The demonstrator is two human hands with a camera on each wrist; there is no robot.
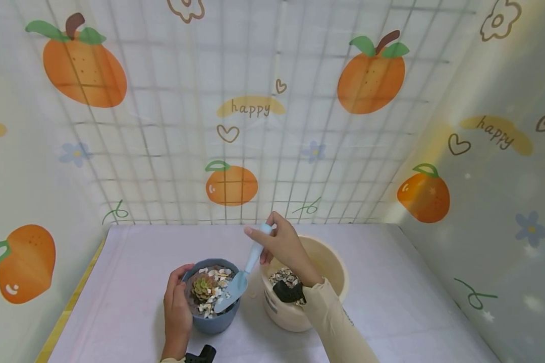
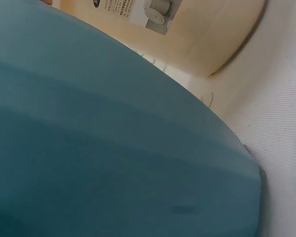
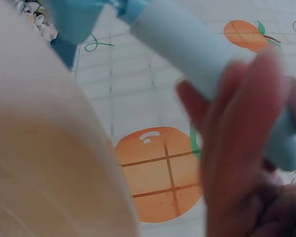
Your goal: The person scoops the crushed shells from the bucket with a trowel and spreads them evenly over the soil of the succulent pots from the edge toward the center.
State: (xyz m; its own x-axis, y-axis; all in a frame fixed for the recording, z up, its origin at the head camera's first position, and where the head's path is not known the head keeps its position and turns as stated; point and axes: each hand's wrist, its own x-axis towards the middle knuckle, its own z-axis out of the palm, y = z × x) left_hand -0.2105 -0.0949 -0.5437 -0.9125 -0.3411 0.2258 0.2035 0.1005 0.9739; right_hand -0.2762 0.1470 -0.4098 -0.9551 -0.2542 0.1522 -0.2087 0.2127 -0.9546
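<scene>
A blue flowerpot stands on the table and holds a green succulent amid dark soil and pale shell chips. My left hand grips the pot's left side, with fingers at the rim; the pot's wall fills most of the left wrist view and hides the fingers there. My right hand holds a light-blue hand trowel by its handle. The trowel's blade slants down over the chips at the right side of the pot. In the right wrist view, fingers wrap the handle.
Right of the pot stands a cream bucket with similar chips inside; my right forearm passes over it. A white cloth covers the table. Behind it hangs a curtain printed with oranges, in front of a wire grid.
</scene>
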